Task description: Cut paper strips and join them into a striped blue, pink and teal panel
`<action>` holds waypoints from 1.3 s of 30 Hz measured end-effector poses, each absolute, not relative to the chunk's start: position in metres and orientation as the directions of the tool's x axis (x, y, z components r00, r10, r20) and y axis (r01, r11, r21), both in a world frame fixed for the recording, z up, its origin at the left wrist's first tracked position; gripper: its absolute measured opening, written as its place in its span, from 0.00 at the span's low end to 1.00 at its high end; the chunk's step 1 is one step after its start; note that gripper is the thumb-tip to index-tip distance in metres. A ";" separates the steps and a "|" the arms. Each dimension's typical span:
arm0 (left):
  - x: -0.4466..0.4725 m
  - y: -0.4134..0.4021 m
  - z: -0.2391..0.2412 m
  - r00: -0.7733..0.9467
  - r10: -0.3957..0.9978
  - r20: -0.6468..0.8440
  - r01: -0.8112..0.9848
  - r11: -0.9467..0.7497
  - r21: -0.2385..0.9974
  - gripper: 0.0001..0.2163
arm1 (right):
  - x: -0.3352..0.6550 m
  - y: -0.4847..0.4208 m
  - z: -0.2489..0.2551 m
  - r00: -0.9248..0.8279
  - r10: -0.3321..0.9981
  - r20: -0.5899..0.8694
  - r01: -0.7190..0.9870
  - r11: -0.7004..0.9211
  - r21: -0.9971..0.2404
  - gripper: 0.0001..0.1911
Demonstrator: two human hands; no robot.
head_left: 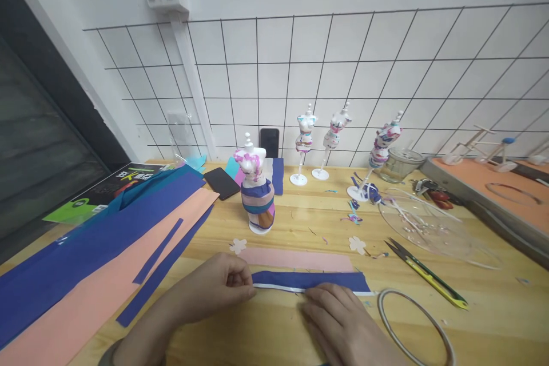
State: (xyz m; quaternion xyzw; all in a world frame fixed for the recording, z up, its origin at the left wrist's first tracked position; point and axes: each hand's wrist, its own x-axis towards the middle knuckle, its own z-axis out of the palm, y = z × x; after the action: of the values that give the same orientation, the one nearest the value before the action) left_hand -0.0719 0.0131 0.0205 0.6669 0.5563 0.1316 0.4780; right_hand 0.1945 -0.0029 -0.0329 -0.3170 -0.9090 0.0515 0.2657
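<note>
Facing gridded wall (274, 41), left grip (229, 279) pinches blue strip (287, 280) on table (240, 337); right grip (338, 317) unclear.

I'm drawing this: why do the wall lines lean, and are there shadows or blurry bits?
Head view: the black grid lines fan outward toward the top, probably wide-angle distortion; head view: soft shadow beside the right hand; head view: wooden-stick model at right looks slightly blurred.
</note>
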 end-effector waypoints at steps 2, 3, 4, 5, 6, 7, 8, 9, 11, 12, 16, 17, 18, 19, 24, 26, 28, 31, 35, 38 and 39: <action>-0.071 0.013 0.022 0.344 0.868 -0.358 0.617 0.079 0.783 0.10 | 0.191 -0.003 -0.023 -0.664 0.634 0.397 0.510 0.772 -0.380 0.12; -0.072 0.013 0.021 0.340 0.870 -0.356 0.614 0.081 0.785 0.10 | 0.188 -0.003 -0.017 -0.674 0.649 0.351 0.498 0.751 -0.433 0.11; -0.073 0.014 0.021 0.337 0.873 -0.352 0.610 0.082 0.788 0.11 | 0.185 -0.003 -0.012 -0.684 0.662 0.305 0.493 0.729 -0.475 0.11; -0.074 0.015 0.020 0.332 0.877 -0.348 0.607 0.085 0.790 0.11 | 0.182 -0.003 -0.008 -0.689 0.672 0.272 0.493 0.710 -0.503 0.11; -0.075 0.016 0.019 0.326 0.882 -0.341 0.603 0.084 0.793 0.11 | 0.178 -0.002 -0.005 -0.690 0.682 0.243 0.501 0.692 -0.519 0.11; -0.077 0.017 0.018 0.323 0.887 -0.330 0.597 0.080 0.798 0.11 | 0.173 -0.001 -0.002 -0.688 0.691 0.222 0.513 0.680 -0.525 0.11; -0.078 0.018 0.017 0.322 0.892 -0.319 0.588 0.076 0.805 0.11 | 0.167 0.001 0.000 -0.681 0.701 0.211 0.528 0.669 -0.523 0.10; -0.079 0.018 0.017 0.324 0.894 -0.308 0.576 0.072 0.814 0.11 | 0.161 0.003 0.002 -0.668 0.716 0.204 0.546 0.657 -0.519 0.09; -0.082 0.019 0.017 0.328 0.900 -0.289 0.551 0.067 0.832 0.11 | 0.146 0.007 0.005 -0.635 0.752 0.178 0.590 0.621 -0.517 0.06; -0.082 0.019 0.016 0.329 0.901 -0.281 0.540 0.065 0.839 0.11 | 0.137 0.010 0.006 -0.617 0.770 0.159 0.612 0.597 -0.519 0.05; -0.085 0.019 0.012 0.340 0.900 -0.275 0.519 0.065 0.852 0.10 | 0.106 0.018 0.005 -0.559 0.826 0.071 0.676 0.504 -0.537 0.05; -0.085 0.019 0.011 0.347 0.896 -0.276 0.512 0.066 0.857 0.09 | 0.099 0.020 0.004 -0.549 0.834 0.056 0.684 0.487 -0.544 0.05; -0.085 0.019 0.009 0.352 0.894 -0.276 0.504 0.067 0.861 0.09 | 0.094 0.020 0.002 -0.543 0.838 0.046 0.686 0.475 -0.551 0.06; -0.085 0.019 0.007 0.355 0.894 -0.273 0.497 0.067 0.865 0.09 | 0.090 0.021 0.000 -0.537 0.843 0.039 0.688 0.464 -0.557 0.06; -0.083 0.018 0.003 0.344 0.906 -0.246 0.486 0.052 0.873 0.08 | 0.084 0.018 -0.005 -0.528 0.849 0.031 0.667 0.437 -0.604 0.07; -0.084 0.019 0.005 0.351 0.905 -0.240 0.480 0.046 0.876 0.09 | 0.085 0.018 -0.006 -0.532 0.847 0.019 0.639 0.416 -0.647 0.08; -0.085 0.019 0.008 0.350 0.908 -0.231 0.478 0.039 0.877 0.11 | 0.087 0.019 -0.007 -0.532 0.847 -0.002 0.606 0.379 -0.700 0.09; -0.090 0.020 0.011 0.330 0.918 -0.219 0.496 0.029 0.868 0.14 | 0.090 0.023 -0.013 -0.535 0.843 -0.060 0.545 0.290 -0.786 0.12; -0.093 0.017 0.009 0.347 0.894 -0.284 0.545 0.054 0.837 0.15 | 0.095 0.029 -0.019 -0.585 0.784 -0.206 0.450 0.103 -0.887 0.16; -0.091 0.015 0.007 0.369 0.871 -0.326 0.574 0.062 0.816 0.15 | 0.099 0.031 -0.020 -0.605 0.742 -0.288 0.394 -0.035 -0.918 0.19; -0.090 0.015 0.007 0.373 0.870 -0.324 0.578 0.056 0.814 0.14 | 0.100 0.031 -0.021 -0.609 0.734 -0.301 0.377 -0.066 -0.924 0.19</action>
State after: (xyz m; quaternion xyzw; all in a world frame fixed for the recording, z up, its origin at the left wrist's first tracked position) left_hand -0.0904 0.0146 0.0069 0.6706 0.5398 0.1497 0.4863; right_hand 0.0998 0.0307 -0.0210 -0.4163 -0.6669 0.5998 0.1488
